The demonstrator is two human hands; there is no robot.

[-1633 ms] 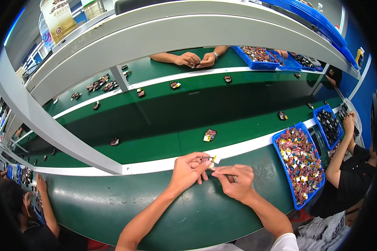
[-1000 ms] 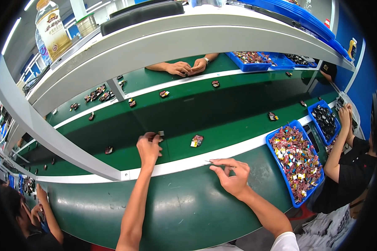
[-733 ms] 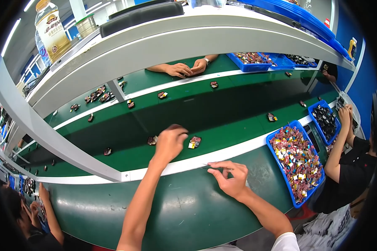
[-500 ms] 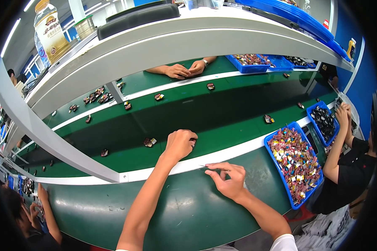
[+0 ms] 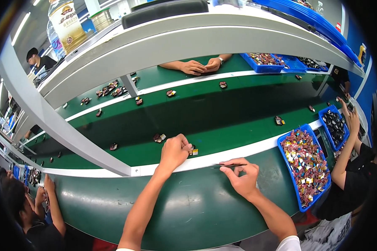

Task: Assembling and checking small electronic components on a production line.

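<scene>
My left hand (image 5: 175, 151) reaches over the near edge of the green belt, fingers curled. At its fingertips is a small dark part with yellow and white tags (image 5: 194, 151), mostly uncovered by the fingers. Nearer to me and to the right, my right hand (image 5: 244, 178) pinches thin dark tweezers (image 5: 227, 165) above the green worktable (image 5: 188, 209). The tweezers point left and touch no part. Another tagged dark part (image 5: 159, 137) lies on the belt just beyond my left hand.
A blue tray (image 5: 298, 196) heaped with tagged parts stands on my right, beside a smaller blue tray of black pieces (image 5: 334, 125). A pale shelf beam (image 5: 197, 42) crosses above the belt. Co-workers' hands (image 5: 203, 67) rest across it; others work at both sides.
The view has shifted, moving the scene rightward. My left hand and the part at its fingers have come nearer to me, and the part's yellow tag now shows. My right hand keeps the tweezers.
</scene>
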